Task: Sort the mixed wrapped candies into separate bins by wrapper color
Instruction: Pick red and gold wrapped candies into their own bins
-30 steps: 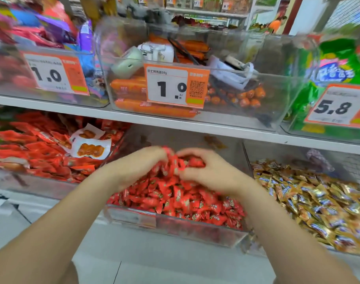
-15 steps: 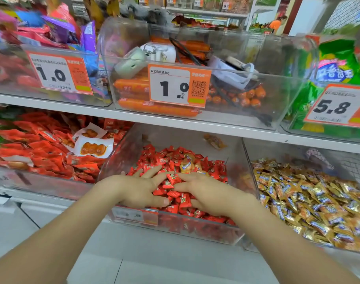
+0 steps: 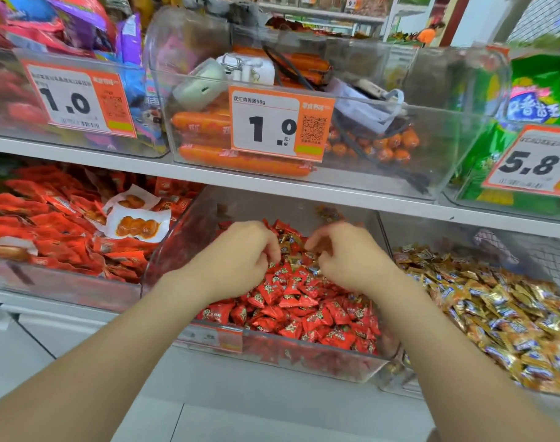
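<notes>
A clear middle bin [image 3: 272,352] on the lower shelf holds a heap of red-wrapped candies [image 3: 304,301]. A few gold-wrapped candies [image 3: 289,245] lie mixed in at the top of the heap. Both my hands are in this bin. My left hand [image 3: 237,260] has its fingers curled and pinches at a gold candy on the left of that patch. My right hand [image 3: 345,253] is curled the same way on the patch's right side. The fingertips are blurred. The bin to the right [image 3: 400,387] is full of gold-wrapped candies [image 3: 495,307].
Left of the middle bin, another bin holds red snack packets [image 3: 58,231]. The upper shelf [image 3: 208,175] hangs close above my hands. It carries clear bins of sausages [image 3: 240,161] with orange price tags [image 3: 278,122]. Green bags [image 3: 534,100] stand at the upper right.
Both hands lay flat on the front of the red heap. They have moved back and up, and their fingers have curled onto the gold candies.
</notes>
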The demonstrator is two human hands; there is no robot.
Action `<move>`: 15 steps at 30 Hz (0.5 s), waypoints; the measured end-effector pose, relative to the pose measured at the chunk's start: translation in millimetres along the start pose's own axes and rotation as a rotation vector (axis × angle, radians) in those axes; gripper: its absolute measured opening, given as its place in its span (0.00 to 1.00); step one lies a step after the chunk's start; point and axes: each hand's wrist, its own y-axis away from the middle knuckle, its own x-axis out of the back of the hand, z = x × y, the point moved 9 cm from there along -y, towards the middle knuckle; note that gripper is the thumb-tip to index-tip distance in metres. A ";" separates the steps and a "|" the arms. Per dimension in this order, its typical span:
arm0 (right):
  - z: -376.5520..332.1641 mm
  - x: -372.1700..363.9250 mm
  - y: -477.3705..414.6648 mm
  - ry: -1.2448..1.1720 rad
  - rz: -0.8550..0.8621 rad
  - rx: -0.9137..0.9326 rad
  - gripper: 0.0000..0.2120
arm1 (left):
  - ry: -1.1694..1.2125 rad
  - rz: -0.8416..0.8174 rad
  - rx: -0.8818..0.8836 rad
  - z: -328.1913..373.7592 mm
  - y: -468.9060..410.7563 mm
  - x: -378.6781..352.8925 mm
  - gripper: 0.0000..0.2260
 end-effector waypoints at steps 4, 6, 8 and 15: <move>10.3 -44.4 -19.3 0.215 -0.218 0.009 0.34 | -0.129 -0.052 -0.021 -17.6 -38.7 -43.2 0.23; 8.4 -60.2 -21.6 0.206 -0.298 0.051 0.41 | -0.168 -0.120 -0.054 -23.5 -49.1 -56.3 0.22; 7.9 -70.0 -25.5 0.196 -0.316 0.078 0.43 | -0.173 -0.165 -0.062 -28.6 -54.9 -61.0 0.21; 4.3 -66.3 -35.1 0.027 -0.216 0.130 0.11 | -0.291 -0.308 0.052 -45.5 -61.9 -64.3 0.16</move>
